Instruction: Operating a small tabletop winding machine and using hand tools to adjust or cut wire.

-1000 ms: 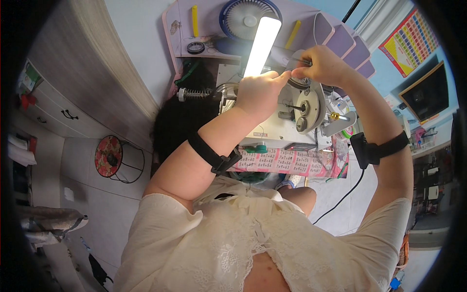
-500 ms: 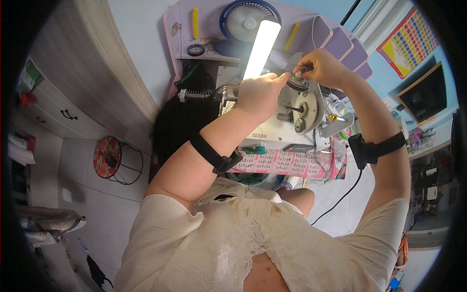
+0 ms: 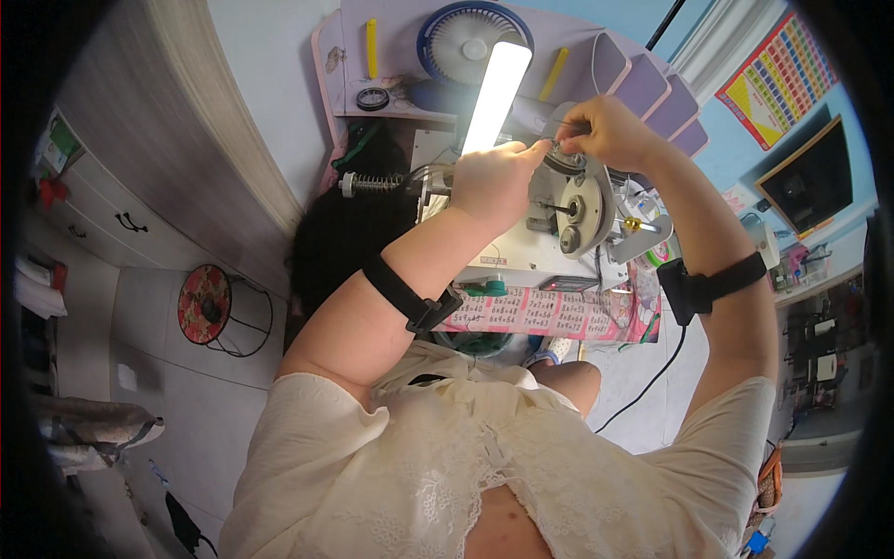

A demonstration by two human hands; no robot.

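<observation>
A white benchtop machine (image 3: 517, 253) with a rounded grey plate (image 3: 596, 219) of wheels stands before me. At its upper wheel (image 3: 564, 162), both my hands work close together. My left hand (image 3: 494, 184) reaches in from the left, fingers curled and thumb against the forefinger at the wheel's left edge; what it holds, if anything, is hidden. My right hand (image 3: 610, 130) is bent over the wheel from the right, fingertips pinched at its top. A thin dark strand shows by these fingertips, too fine to make out. Below sits a second wheel (image 3: 575, 207) with a shaft.
A bright lamp bar (image 3: 498, 98) rises just behind my left hand. A spring-loaded rod (image 3: 372, 184) sticks out left, over a black heap (image 3: 349, 242). Behind stand a blue fan (image 3: 473, 47) and purple dividers (image 3: 643, 79). A round stool (image 3: 205, 305) is at left.
My right fingertips have shifted slightly left and down over the upper wheel, covering the pale piece on its top. My left hand stays nearly in place. The whole view has shifted a little.
</observation>
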